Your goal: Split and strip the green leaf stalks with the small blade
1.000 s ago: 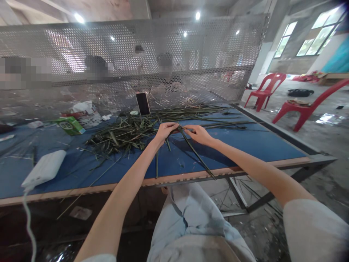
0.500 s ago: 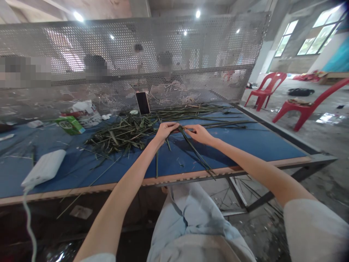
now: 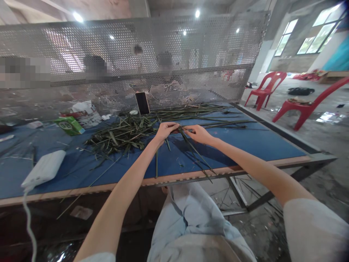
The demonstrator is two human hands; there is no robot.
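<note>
Green leaf strips hang from between my two hands, their long ends trailing down past the table's front edge. My left hand pinches the strips at their upper end. Close beside it on the right, my right hand is closed with thumb and fingertips on the same strips. The exact point of the fold or crossing is hidden by the fingers. A heap of cut leaf strips lies left of my left hand. Longer strips are spread behind both hands on the blue table.
A phone leans upright against the perforated metal screen. On the left are a green box and a white power bank with a cable. Red chairs stand at the right. People sit behind the screen.
The trailing ends of the held strips have spread apart, one end now lying further left. Both hands stay nearly in place.
</note>
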